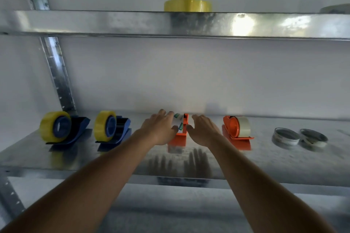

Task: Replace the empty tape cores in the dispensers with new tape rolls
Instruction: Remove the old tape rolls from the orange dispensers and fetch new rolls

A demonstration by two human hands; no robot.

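Leftmost on the lower metal shelf (56,159), near its back edge, stand two blue dispensers (79,128) (121,128), each loaded with a yellow tape roll (55,126) (105,126). Midway along the shelf, the left hand (160,128) curls its fingers round a white tape roll (178,122) with green printing, held against the left side of an orange dispenser (180,136). The right hand (203,130) is at that dispenser's right side, fingers bent toward it; whether it grips cannot be told. Further right stands a second orange dispenser (234,130) carrying a clear tape roll (244,126). Toward the shelf's right end lie two flat rolls (286,137) (313,138), just beside each other. Up on the upper shelf (113,22), a yellow roll (187,5) lies flat.
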